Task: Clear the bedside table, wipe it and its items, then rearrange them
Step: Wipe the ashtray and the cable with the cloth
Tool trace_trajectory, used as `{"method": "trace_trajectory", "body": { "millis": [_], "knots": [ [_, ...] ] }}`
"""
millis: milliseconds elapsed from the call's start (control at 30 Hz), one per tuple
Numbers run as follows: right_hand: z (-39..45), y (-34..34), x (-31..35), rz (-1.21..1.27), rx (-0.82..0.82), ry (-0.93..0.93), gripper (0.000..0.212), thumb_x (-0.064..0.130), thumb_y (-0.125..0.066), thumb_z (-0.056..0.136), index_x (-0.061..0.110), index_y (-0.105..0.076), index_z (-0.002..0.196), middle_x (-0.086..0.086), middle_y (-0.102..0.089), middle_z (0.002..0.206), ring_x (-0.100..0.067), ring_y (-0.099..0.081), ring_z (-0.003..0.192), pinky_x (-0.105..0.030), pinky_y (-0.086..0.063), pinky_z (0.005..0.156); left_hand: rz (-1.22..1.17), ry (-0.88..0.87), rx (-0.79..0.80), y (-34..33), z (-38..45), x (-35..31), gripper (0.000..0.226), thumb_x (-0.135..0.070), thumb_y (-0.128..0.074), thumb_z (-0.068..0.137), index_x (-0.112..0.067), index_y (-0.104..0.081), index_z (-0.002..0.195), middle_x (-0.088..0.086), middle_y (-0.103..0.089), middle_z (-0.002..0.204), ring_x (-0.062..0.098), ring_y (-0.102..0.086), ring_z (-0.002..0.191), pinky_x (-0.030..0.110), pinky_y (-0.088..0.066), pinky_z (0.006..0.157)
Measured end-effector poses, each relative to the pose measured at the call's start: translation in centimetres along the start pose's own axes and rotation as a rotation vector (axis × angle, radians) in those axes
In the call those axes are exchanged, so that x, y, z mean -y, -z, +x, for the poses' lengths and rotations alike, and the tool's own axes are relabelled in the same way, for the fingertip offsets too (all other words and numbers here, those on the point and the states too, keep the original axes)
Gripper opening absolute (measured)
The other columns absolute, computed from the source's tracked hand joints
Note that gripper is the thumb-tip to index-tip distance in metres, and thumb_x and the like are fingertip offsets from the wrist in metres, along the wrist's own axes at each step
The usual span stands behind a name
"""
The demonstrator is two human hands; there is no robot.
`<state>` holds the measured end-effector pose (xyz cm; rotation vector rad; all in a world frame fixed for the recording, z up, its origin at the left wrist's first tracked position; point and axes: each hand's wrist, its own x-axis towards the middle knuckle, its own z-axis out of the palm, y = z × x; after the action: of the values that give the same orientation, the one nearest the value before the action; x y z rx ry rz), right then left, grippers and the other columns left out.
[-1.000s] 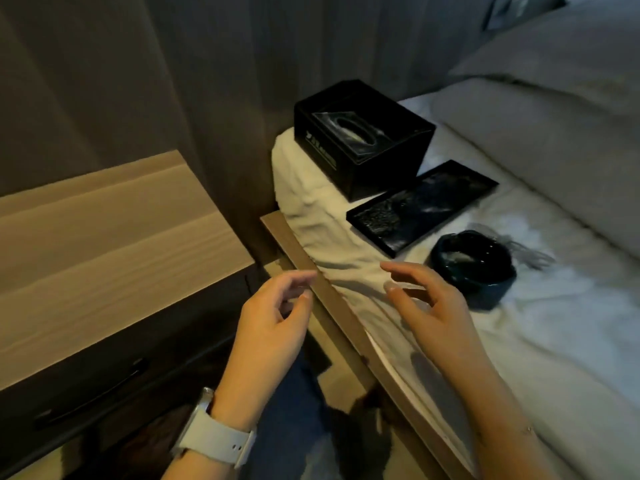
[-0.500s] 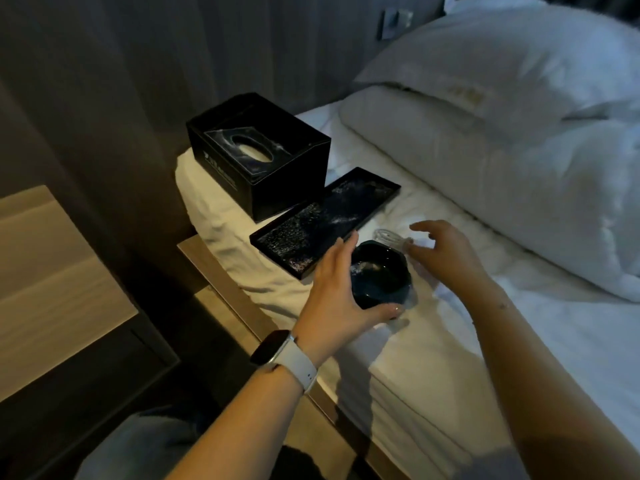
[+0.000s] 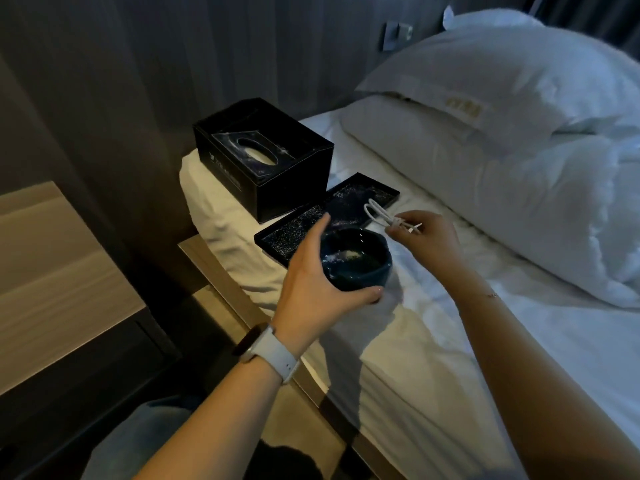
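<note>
Table items parked on the bed, two of them now in hand.

The bed [image 3: 433, 341] carries the cleared things near its edge: tissue box [image 3: 263, 157] at the back, flat black tray [image 3: 332, 213] in front of it, touching or just beside. The bedside table [image 3: 62, 271] shows a bare wooden top at the left, so clearing looks done; whether wiping has happened I cannot tell, and no cloth is in sight. Returning items seems to be the step beginning. The left hand [image 3: 311, 282], watch on its wrist, cups the dark bowl [image 3: 356, 259] from the side, thumb underneath and fingers spread along the rim. The right hand [image 3: 429, 240] pinches a coiled white cable [image 3: 384, 216] just above the tray.
</note>
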<state>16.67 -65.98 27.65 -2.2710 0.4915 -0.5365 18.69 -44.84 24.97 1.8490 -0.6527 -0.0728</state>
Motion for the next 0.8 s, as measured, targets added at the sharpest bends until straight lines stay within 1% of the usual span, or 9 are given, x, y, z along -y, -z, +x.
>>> {"method": "trace_trajectory", "body": {
  "millis": [133, 200, 267, 333, 433, 500, 600, 733, 800],
  "knots": [
    [-0.9, -1.5, 5.6, 0.071, 0.081, 0.126, 0.012, 0.023, -0.072, 0.083, 0.033, -0.066, 0.085, 0.013, -0.065, 0.078, -0.003, -0.058, 0.069, -0.014, -0.043, 0.061, -0.046, 0.02, -0.171, 7.2, -2.0, -0.7, 0.114, -0.058, -0.084, 0.05, -0.047, -0.019, 0.144, -0.011, -0.042, 0.141, 0.008, -0.042, 0.13, 0.034, -0.042, 0.107],
    [-1.8, -3.4, 8.7, 0.092, 0.14, 0.197, 0.01, 0.024, -0.072, 0.083, 0.03, -0.067, 0.091, 0.015, -0.064, 0.08, 0.002, -0.059, 0.07, -0.006, -0.043, 0.061, -0.055, 0.038, -0.26, 11.3, -3.5, -0.3, 0.114, -0.058, -0.083, 0.05, -0.046, -0.021, 0.144, -0.01, -0.041, 0.141, 0.006, -0.043, 0.129, 0.032, -0.042, 0.107],
    [-3.0, -6.2, 11.9, 0.134, 0.206, 0.263, 0.014, 0.025, -0.073, 0.083, 0.026, -0.068, 0.096, 0.018, -0.063, 0.081, 0.009, -0.059, 0.071, -0.002, -0.042, 0.063, -0.014, 0.051, -0.352, 15.5, -5.4, 0.2, 0.114, -0.057, -0.085, 0.05, -0.046, -0.022, 0.144, -0.011, -0.041, 0.14, 0.004, -0.044, 0.127, 0.03, -0.041, 0.107],
    [-4.2, -9.5, 15.0, 0.152, 0.285, 0.316, 0.016, 0.027, -0.074, 0.082, 0.028, -0.068, 0.096, 0.019, -0.063, 0.083, 0.009, -0.058, 0.074, -0.005, -0.042, 0.064, 0.062, 0.08, -0.44, 19.2, -7.4, 0.9, 0.114, -0.058, -0.086, 0.05, -0.047, -0.022, 0.143, -0.011, -0.04, 0.141, 0.005, -0.042, 0.128, 0.029, -0.039, 0.107],
    [-6.1, -15.5, 19.7, 0.162, 0.395, 0.399, 0.017, 0.028, -0.074, 0.081, 0.031, -0.068, 0.096, 0.017, -0.063, 0.082, 0.003, -0.058, 0.075, -0.011, -0.041, 0.065, 0.21, 0.113, -0.579, 24.4, -10.6, 2.2, 0.112, -0.06, -0.084, 0.051, -0.042, -0.024, 0.144, -0.011, -0.036, 0.144, 0.009, -0.037, 0.132, 0.036, -0.038, 0.11],
    [-7.7, -19.5, 22.6, 0.145, 0.453, 0.445, 0.018, 0.028, -0.073, 0.081, 0.028, -0.069, 0.098, 0.015, -0.064, 0.084, 0.0, -0.058, 0.077, -0.016, -0.045, 0.068, 0.256, 0.15, -0.648, 27.5, -12.8, 3.1, 0.112, -0.057, -0.085, 0.052, -0.039, -0.025, 0.145, -0.011, -0.035, 0.144, 0.01, -0.037, 0.132, 0.038, -0.038, 0.11],
    [-10.1, -25.2, 26.2, 0.078, 0.522, 0.528, 0.017, 0.03, -0.07, 0.083, 0.026, -0.07, 0.099, 0.012, -0.064, 0.087, -0.006, -0.06, 0.08, -0.026, -0.051, 0.071, 0.302, 0.208, -0.725, 31.6, -16.1, 4.3, 0.114, -0.058, -0.082, 0.05, -0.035, -0.026, 0.146, -0.01, -0.036, 0.144, 0.01, -0.037, 0.132, 0.034, -0.037, 0.11],
    [-12.2, -30.6, 29.3, -0.01, 0.532, 0.625, 0.013, 0.033, -0.066, 0.086, 0.026, -0.069, 0.097, 0.011, -0.063, 0.081, -0.004, -0.057, 0.072, -0.018, -0.041, 0.055, 0.343, 0.238, -0.813, 35.8, -20.3, 5.7, 0.109, -0.058, -0.08, 0.048, -0.029, -0.033, 0.142, -0.008, -0.043, 0.139, 0.009, -0.043, 0.126, 0.03, -0.04, 0.106],
    [-12.6, -33.1, 30.1, -0.072, 0.504, 0.645, 0.014, 0.033, -0.064, 0.087, 0.024, -0.07, 0.096, 0.008, -0.066, 0.083, -0.009, -0.06, 0.076, -0.026, -0.05, 0.059, 0.369, 0.233, -0.842, 37.4, -22.0, 6.6, 0.104, -0.056, -0.081, 0.05, -0.028, -0.036, 0.139, -0.008, -0.044, 0.135, 0.008, -0.045, 0.124, 0.025, -0.04, 0.102]
  ]
}}
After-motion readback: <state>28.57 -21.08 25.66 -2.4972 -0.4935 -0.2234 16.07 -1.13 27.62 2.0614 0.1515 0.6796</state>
